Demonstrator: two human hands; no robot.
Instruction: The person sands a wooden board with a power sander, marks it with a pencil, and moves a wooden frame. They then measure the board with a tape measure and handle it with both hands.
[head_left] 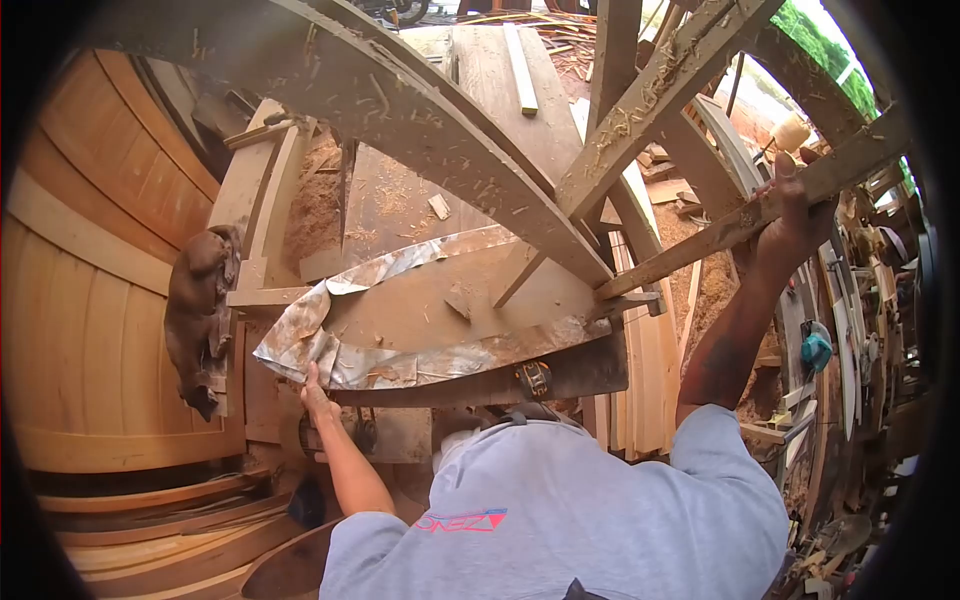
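My left hand (317, 400) is at the near left corner of a curved wooden board (430, 310). Its thumb lies on top of the crinkled silvery sheet (300, 340) that lines the board's border, and the other fingers are hidden under the edge. Raised at the right, my right hand (790, 215) is wrapped round a wooden beam (690, 235). That beam slants down to meet a wide wooden plank (400, 110) near the board's right end. Wood shavings cling to the plank and to a crossing beam (640, 110).
A panelled wooden door (100, 360) stands at the left, beside a brown shape like a lying dog (200, 310). A black and orange watch-like item (534, 379) sits by the board's near edge. Stacked planks (150, 540) lie lower left; offcuts and sawdust (720, 280) cover the right.
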